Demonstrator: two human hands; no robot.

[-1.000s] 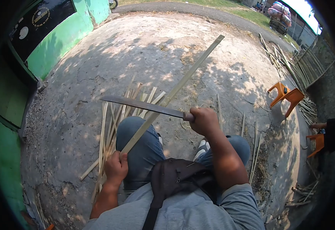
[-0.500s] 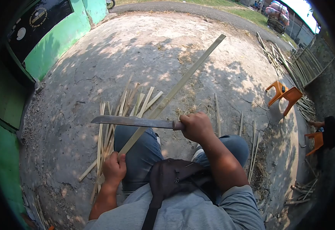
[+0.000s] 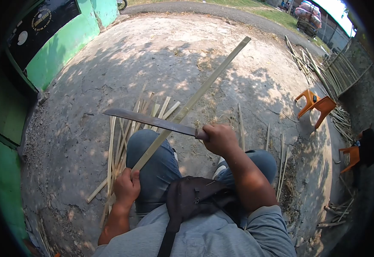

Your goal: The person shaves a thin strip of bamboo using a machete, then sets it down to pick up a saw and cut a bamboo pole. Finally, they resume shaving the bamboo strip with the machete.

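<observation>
a long strip (image 3: 204, 88) is gripped at its lower end by the left hand (image 3: 127, 187), across the knee; a machete (image 3: 152, 121) is clenched in the right hand (image 3: 219, 139). if the blade skidded, the left fingers could be cut.

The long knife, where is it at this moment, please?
In the head view, the long knife is left of centre, its handle in the right hand, its blade crossing the pale strip that the left hand holds.
</observation>
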